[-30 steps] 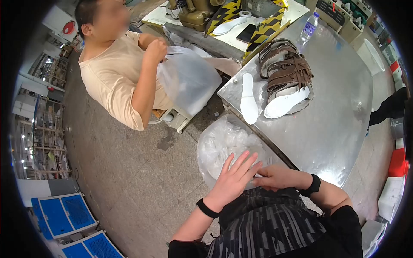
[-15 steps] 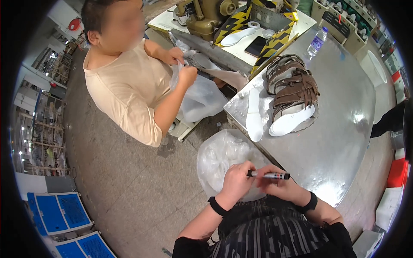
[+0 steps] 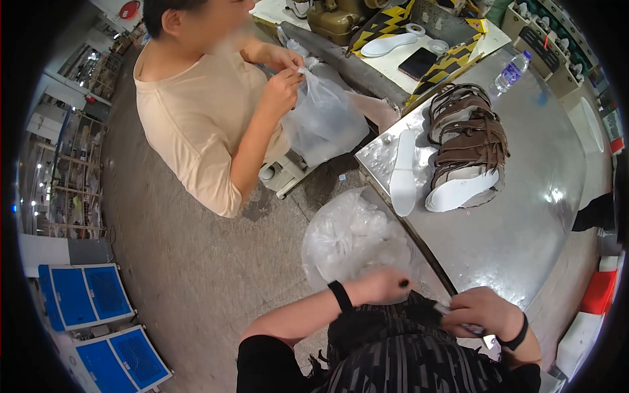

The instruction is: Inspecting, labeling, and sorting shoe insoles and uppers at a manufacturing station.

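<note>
My left hand (image 3: 379, 286) is closed in front of my apron, blurred by motion. A small black marker cap (image 3: 403, 283) shows at its fingertips. Farther right, by the metal table's near edge, my right hand (image 3: 481, 311) is closed around a silver-grey marker (image 3: 473, 329), mostly hidden by the fingers. Just beyond my left hand sits a clear plastic bag (image 3: 350, 236) with white, crumpled-looking contents. On the metal table (image 3: 504, 255) stands a row of brown strappy shoe uppers (image 3: 468, 144). One white insole (image 3: 462, 190) rests against the nearest upper, and another white insole (image 3: 403, 173) lies to its left.
At the left, a seated co-worker (image 3: 203, 124) handles a translucent plastic bag (image 3: 324, 121). A water bottle (image 3: 512, 72) stands at the table's far side. The workbench behind carries a phone (image 3: 418, 63), tape rolls and a machine (image 3: 341, 23). Blue crates (image 3: 85, 298) stand lower left.
My hands have moved apart: the right went right and down with the marker, while the left dropped slightly with the cap. My view has shifted a little. The co-worker's bag now hangs more spread out.
</note>
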Motion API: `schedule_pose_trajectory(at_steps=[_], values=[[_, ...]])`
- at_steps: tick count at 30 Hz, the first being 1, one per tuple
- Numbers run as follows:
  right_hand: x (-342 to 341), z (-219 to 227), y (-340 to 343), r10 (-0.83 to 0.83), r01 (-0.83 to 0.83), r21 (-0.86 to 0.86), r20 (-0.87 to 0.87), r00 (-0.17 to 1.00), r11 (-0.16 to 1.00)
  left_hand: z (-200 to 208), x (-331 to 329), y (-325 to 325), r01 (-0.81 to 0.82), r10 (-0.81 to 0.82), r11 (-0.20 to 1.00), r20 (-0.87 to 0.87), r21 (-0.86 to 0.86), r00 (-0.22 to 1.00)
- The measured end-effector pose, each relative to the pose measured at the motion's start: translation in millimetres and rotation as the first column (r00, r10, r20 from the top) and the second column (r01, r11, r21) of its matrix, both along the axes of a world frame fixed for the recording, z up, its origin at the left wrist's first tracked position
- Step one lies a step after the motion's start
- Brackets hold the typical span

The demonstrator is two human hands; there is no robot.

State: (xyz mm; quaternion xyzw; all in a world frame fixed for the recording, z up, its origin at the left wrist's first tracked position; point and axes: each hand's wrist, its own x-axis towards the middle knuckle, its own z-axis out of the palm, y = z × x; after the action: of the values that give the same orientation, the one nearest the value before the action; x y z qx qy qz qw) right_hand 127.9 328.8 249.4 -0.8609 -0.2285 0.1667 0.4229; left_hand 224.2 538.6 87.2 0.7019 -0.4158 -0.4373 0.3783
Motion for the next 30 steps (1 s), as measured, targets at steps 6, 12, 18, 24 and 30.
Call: schedule_pose_trajectory(at_steps=[6,12,18,24,30], values=[[-29.5,-38.3,-28.8,-0.734,0.737,0.164,-0.09,0.673,0.656,-47.5,72.0,-26.1,-0.717,0.719,0.693,0.121,-0.069,0.684],[-44.9,-79.5,-6.3,-0.708,0.817,0.22,-0.412,0.573,0.533,-76.4,73.5,-87.6,-0.872,0.872,0.467,0.243,-0.147,0.426],[-46.4,-90.1,-8.6,-0.69,0.839,0.242,-0.482,0.54,0.487,-72.4,62.3,-80.6,-0.843,0.829,0.538,0.174,0.011,0.531],[-23.9,-116.9,-9.8,-0.708,0.875,0.331,-0.516,0.482,0.354,-70.9,0.6,-80.7,-0.896,0.859,0.441,-0.317,0.056,0.403],[-13.9,-153.7,-7.5,-0.772,0.912,0.256,-0.486,0.409,0.321,-76.8,-8.4,-80.5,-0.828,0.796,0.518,-0.476,0.216,0.374]])
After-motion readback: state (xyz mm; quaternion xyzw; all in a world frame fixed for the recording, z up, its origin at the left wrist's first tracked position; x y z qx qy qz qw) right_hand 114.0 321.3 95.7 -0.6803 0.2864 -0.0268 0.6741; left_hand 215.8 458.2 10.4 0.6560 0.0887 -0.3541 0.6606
